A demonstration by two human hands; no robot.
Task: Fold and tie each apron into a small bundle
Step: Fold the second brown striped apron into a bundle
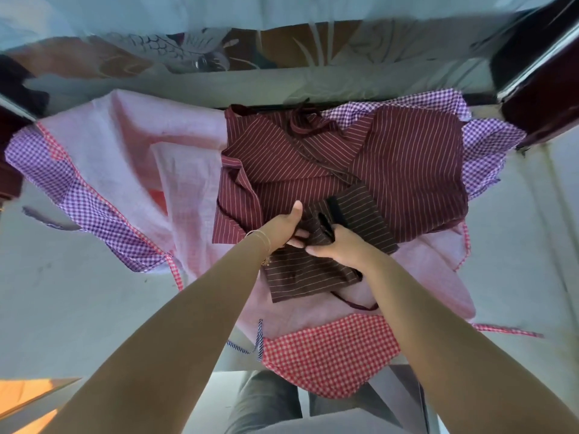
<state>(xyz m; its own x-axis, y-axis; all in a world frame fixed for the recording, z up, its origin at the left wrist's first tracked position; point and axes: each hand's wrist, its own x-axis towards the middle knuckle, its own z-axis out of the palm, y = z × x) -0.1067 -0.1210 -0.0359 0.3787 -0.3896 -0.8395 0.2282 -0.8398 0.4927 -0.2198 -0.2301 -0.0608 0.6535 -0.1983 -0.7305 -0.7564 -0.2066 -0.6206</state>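
Currently both hands work the dark brown striped apron (313, 264), which lies on the pile toward the near edge of the surface (78, 292). Left hand (282, 228) has fingers curled into the bunched cloth, thumb up. Right hand (336, 245) has fingers curled round the same bunch from the other side. Fabric looks thin, light and floppy, so folds likely won't hold by themselves; best hold is probably on the bunched part, pinning it while the ties wrap. A loose tie (354, 303) trails toward the near edge. Beneath: maroon striped apron (407, 170) toward the far edge, pink cloth (125, 158) left, purple gingham (488, 145) at the far right, red gingham (329, 355) overhanging the near edge. Snag risk: maroon straps (300, 123).
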